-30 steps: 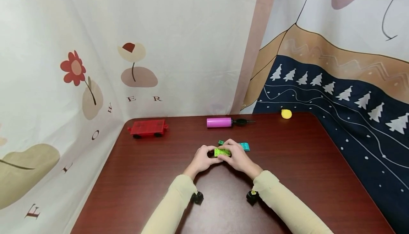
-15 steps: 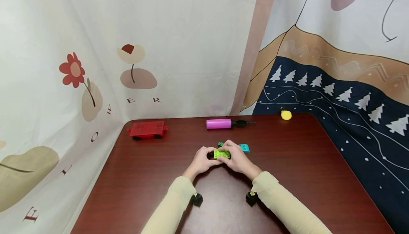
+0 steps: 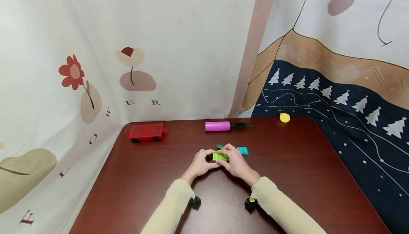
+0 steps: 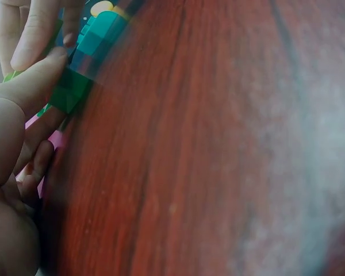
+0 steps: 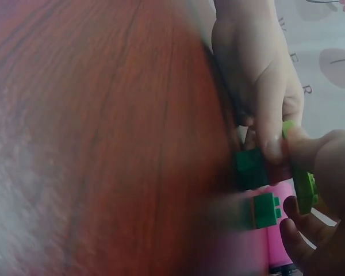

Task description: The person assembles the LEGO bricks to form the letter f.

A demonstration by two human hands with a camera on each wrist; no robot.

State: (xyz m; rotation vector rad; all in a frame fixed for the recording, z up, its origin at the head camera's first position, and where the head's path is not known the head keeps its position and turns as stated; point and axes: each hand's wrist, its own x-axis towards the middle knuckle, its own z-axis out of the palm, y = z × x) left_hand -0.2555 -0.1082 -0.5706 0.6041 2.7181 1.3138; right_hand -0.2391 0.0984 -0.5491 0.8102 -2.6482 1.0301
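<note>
In the head view, both hands meet over the middle of the table (image 3: 153, 177). My right hand (image 3: 237, 163) pinches a lime-green toy brick (image 3: 219, 156) between thumb and fingers. My left hand (image 3: 200, 164) grips a dark green toy brick (image 5: 251, 169) directly beneath or against the lime one; the right wrist view shows its thumb on it. Whether the two are joined is hidden by fingers. Just behind the hands lie another green brick (image 3: 219, 147), partly covered, and a teal brick (image 3: 243, 151).
A red toy wagon (image 3: 147, 131) with black wheels stands at the back left. Toward the back edge lie a pink hand pump (image 3: 218, 126) with a black nozzle end and, farther right, a small yellow object (image 3: 284, 117). Printed fabric (image 3: 179, 49) hangs behind the table.
The head view has tilted slightly, so everything sits a little lower. Both hands keep their hold with barely any motion; a bit more of the teal brick shows beside the right hand.
</note>
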